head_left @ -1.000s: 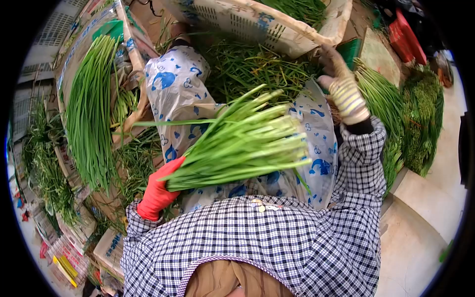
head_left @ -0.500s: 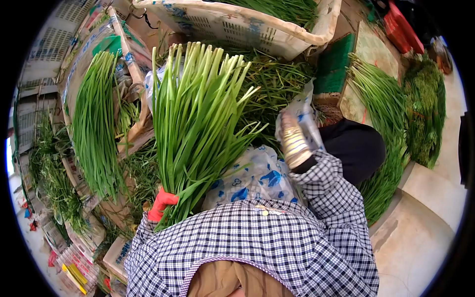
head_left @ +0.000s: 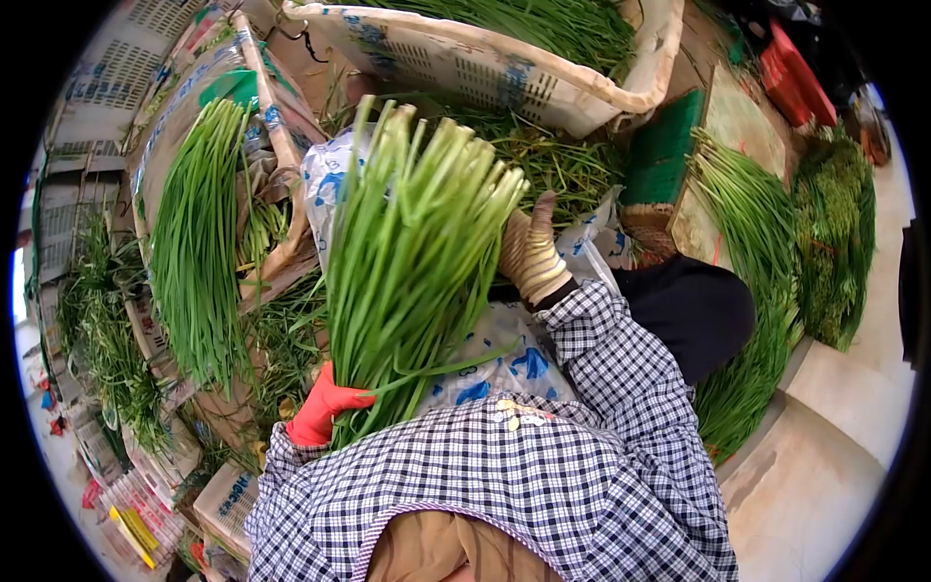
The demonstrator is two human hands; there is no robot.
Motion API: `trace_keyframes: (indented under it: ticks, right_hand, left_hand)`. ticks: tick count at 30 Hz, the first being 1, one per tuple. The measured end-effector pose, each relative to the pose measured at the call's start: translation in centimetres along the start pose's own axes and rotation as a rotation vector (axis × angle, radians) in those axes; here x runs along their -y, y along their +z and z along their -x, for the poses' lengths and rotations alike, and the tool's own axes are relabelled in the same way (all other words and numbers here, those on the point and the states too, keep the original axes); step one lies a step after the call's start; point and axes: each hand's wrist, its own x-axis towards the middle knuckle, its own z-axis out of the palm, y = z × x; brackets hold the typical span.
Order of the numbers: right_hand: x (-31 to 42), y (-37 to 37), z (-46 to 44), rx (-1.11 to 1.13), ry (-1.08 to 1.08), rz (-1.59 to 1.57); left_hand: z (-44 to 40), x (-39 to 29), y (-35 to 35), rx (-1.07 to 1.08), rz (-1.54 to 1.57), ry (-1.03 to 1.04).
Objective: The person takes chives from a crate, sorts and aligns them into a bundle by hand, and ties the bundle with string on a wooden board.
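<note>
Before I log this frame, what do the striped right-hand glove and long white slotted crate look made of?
Striped right-hand glove: probably dull knitted fabric, from its banded cuff; any coating is unclear. White slotted crate: likely matte moulded plastic, given its regular slots.

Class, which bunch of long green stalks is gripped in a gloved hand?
The middle bunch, its lower end in the red-gloved left hand. The bunch at left and the stalks at right are in neither hand.

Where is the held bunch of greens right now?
Left of centre in the head view, the bunch is in the grip of the red-gloved left hand, beside the striped-gloved right hand.
</note>
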Motion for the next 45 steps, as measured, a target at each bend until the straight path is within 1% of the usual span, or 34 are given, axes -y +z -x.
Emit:
trace_keyframes:
  ticks: [1,2,3,5,6,7,8,9,11,13,15,17,18,19,21,23,24,25,27,29,30,31,33,34,35,36,37,38,39,40,41,42,43,45]
  right_hand:
    - [0.8,0.7,0.1,0.076,-0.033,0.044]
    - [0.8,0.5,-0.5,0.113,0.013,-0.01]
    - [0.3,0.0,-1.4,0.139,-0.014,0.014]
    - [0.0,0.7,-2.1,0.176,-0.073,-0.001]
    - [0.5,1.2,-1.9,0.182,-0.074,0.002]
    - [1.2,1.6,-1.3,0.162,0.017,-0.012]
    - [1.9,2.1,-1.0,0.142,0.107,-0.026]
    - [1.7,1.2,-1.7,0.077,0.143,-0.043]
    - [1.5,0.8,-2.4,0.101,0.086,0.064]
    - [2.1,1.3,-2.4,0.133,0.057,0.111]
    - [3.1,2.3,-2.2,0.169,0.032,0.159]
    - [4.3,4.0,-1.4,0.252,0.06,0.091]
    - [4.2,3.6,-2.1,0.223,0.019,0.213]
    - [4.5,3.9,-2.2,0.231,0.011,0.219]
    - [4.9,4.7,-2.1,0.187,-0.032,0.4]
    - [4.5,4.5,-2.4,0.209,-0.108,0.46]
    - [4.4,4.5,-2.4,0.174,-0.07,0.396]
    - [4.4,4.4,-2.3,0.139,-0.031,0.331]
    - [4.9,5.2,-0.8,0.12,-0.061,0.318]
    - [5.7,6.4,0.9,0.145,0.01,-0.008]
    - [5.9,6.5,1.1,0.135,0.056,-0.084]
    - [5.6,6.2,0.8,0.108,0.067,-0.085]
    - [4.9,5.8,0.0,0.101,0.027,-0.043]
    - [4.7,5.7,-0.2,0.106,0.029,-0.047]
    - [4.7,6.2,-0.3,-0.016,0.01,0.059]
    - [4.7,6.7,-0.4,-0.139,-0.009,0.166]
    - [3.7,5.9,-1.9,-0.091,-0.058,0.196]
    - [3.7,5.8,-2.2,-0.132,-0.069,0.275]
    - [3.8,5.8,-2.3,-0.171,-0.078,0.355]
    - [3.8,5.7,-2.1,-0.169,-0.079,0.357]
    - [4.1,5.9,-1.6,-0.165,-0.083,0.274]
    - [4.4,5.9,-1.3,-0.161,-0.086,0.189]
    - [3.8,4.6,-2.0,-0.092,-0.139,0.111]
    - [4.6,5.9,-0.7,-0.162,-0.073,0.047]
  left_hand:
    - [0.5,-1.0,1.2,-0.009,0.004,0.008]
    - [0.8,-1.9,2.2,-0.023,0.053,-0.019]
    - [0.9,-2.4,2.6,-0.036,0.103,-0.048]
    - [1.0,-2.7,2.7,0.009,0.142,0.008]
    - [1.1,-3.1,2.8,0.009,0.071,0.042]
    - [1.3,-3.4,2.9,0.009,-0.001,0.073]
    - [1.6,-3.9,1.7,0.059,-0.277,0.142]
    - [2.5,-5.7,0.8,0.057,-0.278,0.145]
    - [5.1,-10.7,-0.5,-0.011,-0.754,-0.075]
    - [5.9,-12.6,-2.5,-0.249,-0.798,0.072]
    - [3.5,-14.8,-2.8,-0.402,-0.682,0.51]
    - [-0.9,-17.5,-1.3,-0.455,-0.909,0.871]
    - [-3.8,-18.3,-1.6,-0.361,-0.948,0.856]
    - [-6.7,-18.7,-1.9,-0.265,-0.989,0.844]
    - [-11.1,-19.7,0.2,-0.099,-1.036,0.689]
    - [-14.3,-19.8,2.9,0.043,-0.97,0.572]
    - [-14.6,-20.2,4.3,0.051,-0.972,0.579]
    - [-14.7,-20.7,5.7,0.077,-0.991,0.533]
    - [-15.4,-20.9,6.1,0.104,-1.01,0.484]
    - [-16.5,-20.8,5.1,0.155,-0.821,0.667]
    - [-16.0,-21.1,4.9,0.134,-0.777,0.607]
    - [-15.9,-21.1,4.7,0.124,-0.776,0.603]
    - [-16.1,-20.9,4.1,0.168,-0.586,0.523]
    - [-16.6,-20.4,3.9,0.192,-0.49,0.528]
    - [-16.4,-20.1,4.2,0.191,-0.493,0.527]
    - [-16.1,-19.5,4.9,0.083,-0.665,0.679]
    - [-16.0,-19.2,5.5,-0.029,-0.836,0.83]
    - [-15.7,-19.5,6.2,-0.042,-0.885,0.774]
    - [-15.9,-19.7,6.2,-0.043,-0.885,0.774]
    - [-16.4,-20.1,5.8,-0.006,-0.775,0.691]
    - [-16.8,-20.5,5.5,0.03,-0.665,0.613]
    - [-16.8,-20.5,5.2,0.023,-0.549,0.619]
    - [-16.7,-20.4,4.6,0.026,-0.549,0.626]
    - [-15.5,-21.1,4.6,0.112,-0.311,0.462]
